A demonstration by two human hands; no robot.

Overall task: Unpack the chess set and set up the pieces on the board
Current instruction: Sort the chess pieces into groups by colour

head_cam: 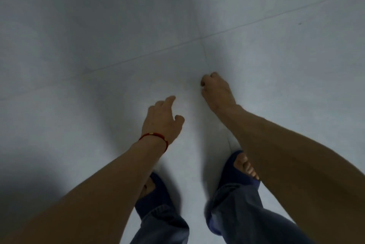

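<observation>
Grey tiled floor [118, 26] carries no chess set in view; the left hand [162, 121] hangs loosely open, the right hand [217, 91] is curled, seemingly empty.

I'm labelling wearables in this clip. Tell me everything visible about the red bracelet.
The bracelet is a thin red cord, string-like, with one small gold-coloured bead on top. It wraps snugly round the wrist of the left hand, slanting across it, touching only skin. Its underside is hidden. The hand reaches forward over the pale tiled floor, holding nothing.
</observation>
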